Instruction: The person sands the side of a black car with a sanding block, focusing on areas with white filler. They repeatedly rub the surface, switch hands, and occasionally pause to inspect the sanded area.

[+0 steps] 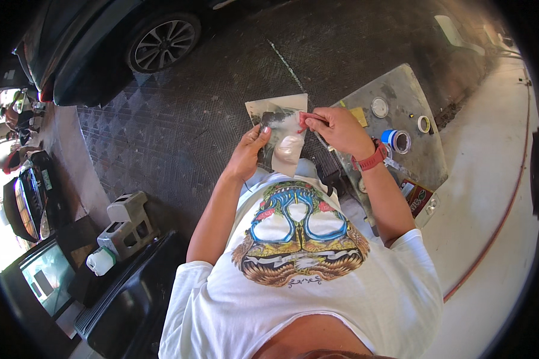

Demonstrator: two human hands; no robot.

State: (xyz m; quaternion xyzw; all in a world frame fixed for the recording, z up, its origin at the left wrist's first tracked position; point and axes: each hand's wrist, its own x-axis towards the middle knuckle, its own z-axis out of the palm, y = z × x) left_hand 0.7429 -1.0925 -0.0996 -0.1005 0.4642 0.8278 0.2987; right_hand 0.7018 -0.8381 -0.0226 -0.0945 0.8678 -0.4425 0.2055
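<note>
Pale sheet (284,133) held up in front of the lap, off the left edge of the table (428,158), right? What's on it?

Yep, that's where it is. Dark smudges on it, plus a shiny pale patch toward the near end.

And the hands?

Left hand (248,154) is clamped on the sheet's left edge, thumb on top, other fingers mostly hidden. Right hand (340,128) has its fingers pinched together on a small red piece (304,121) over the sheet's right edge. Can't tell if that's touching, tbh. Red wristband (371,157) on that arm.

Cool, and the table stuff?

Yellow pad (359,116) by the left edge, beside the right hand. Round lid (379,107) near the far edge, white ring (423,124) close to the right edge, blue ring-shaped thing (388,136) between that and the wrist. Dark red box (418,197) sits by the near corner.
</note>
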